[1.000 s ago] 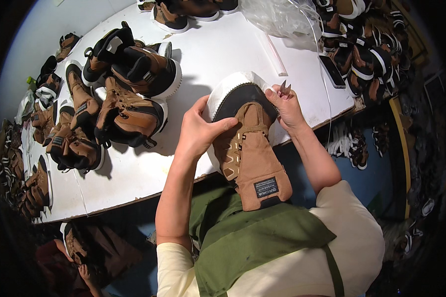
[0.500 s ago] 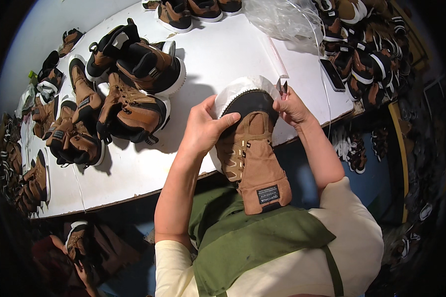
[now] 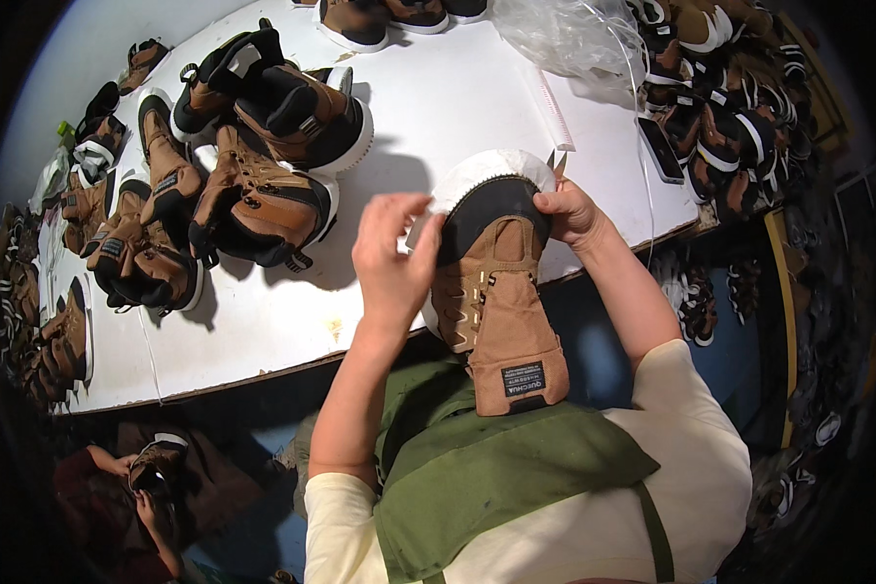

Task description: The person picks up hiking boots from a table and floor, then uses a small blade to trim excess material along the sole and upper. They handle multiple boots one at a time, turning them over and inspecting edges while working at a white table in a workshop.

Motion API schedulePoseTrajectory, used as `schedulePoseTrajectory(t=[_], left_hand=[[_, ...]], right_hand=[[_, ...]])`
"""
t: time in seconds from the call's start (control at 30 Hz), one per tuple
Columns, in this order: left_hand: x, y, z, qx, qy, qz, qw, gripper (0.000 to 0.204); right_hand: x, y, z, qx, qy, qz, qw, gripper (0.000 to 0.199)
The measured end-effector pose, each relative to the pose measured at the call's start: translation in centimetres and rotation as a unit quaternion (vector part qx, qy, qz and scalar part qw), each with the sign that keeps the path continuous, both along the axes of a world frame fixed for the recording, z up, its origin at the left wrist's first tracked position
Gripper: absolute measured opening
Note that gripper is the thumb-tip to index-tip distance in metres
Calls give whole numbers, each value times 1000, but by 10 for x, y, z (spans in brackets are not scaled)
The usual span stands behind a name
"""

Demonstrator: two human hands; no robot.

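Note:
A brown and black hiking shoe (image 3: 511, 292) with a white-covered toe and sole edge is held toe away from me, its tongue hanging over my green apron. My right hand (image 3: 574, 212) grips the toe's right side, thumb on top. Pointed metal blades, like small snips (image 3: 558, 164), stick up from the same hand; their handles are hidden. Beside the toe's left edge, my left hand (image 3: 394, 255) has its fingers curled toward the thumb. A pale sliver shows between them, too small to make out.
Several similar shoes (image 3: 273, 195) crowd the left of the white table (image 3: 360, 341). Clear plastic bags (image 3: 569, 44), a ruler (image 3: 550, 109), a phone (image 3: 660, 151) and a cable lie toward the right, near piled shoes (image 3: 720, 127). Lower left, another person's hands (image 3: 144, 487) hold a shoe.
My left hand has come off the top of the toe and moved slightly left, fingers curling. My right hand still holds the shoe and snips. The view has shifted slightly.

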State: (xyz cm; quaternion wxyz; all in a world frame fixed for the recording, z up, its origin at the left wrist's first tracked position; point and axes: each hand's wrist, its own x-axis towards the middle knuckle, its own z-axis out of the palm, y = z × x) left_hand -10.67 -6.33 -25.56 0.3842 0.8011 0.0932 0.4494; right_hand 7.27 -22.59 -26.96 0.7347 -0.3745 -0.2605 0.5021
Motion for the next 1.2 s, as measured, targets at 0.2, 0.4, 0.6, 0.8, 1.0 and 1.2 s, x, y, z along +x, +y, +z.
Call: schedulePoseTrajectory(t=[0.2, 0.4, 0.6, 0.8, 1.0, 1.2], left_hand=[[-3, -29, -10, -49, 14, -28, 998, 9], [0, -31, -3, -40, 22, -27, 999, 10], [-1, -30, 3, 90, 44, -10, 995, 12], [3, -25, 5, 114, 80, -35, 990, 14], [3, -23, 2, 27, 86, -82, 993, 11], [-5, -20, 1, -79, 110, -110, 985, 6]], right_hand=[[7, -1, -3, -18, 17, 31, 999, 48], [3, -1, 0, -18, 0, 29, 999, 46], [2, 2, -2, -17, -2, 42, 999, 48], [1, 3, 2, -20, -14, 33, 999, 50], [2, 2, 1, -13, -18, 43, 999, 50], [1, 2, 0, -2, -8, 43, 999, 51]])
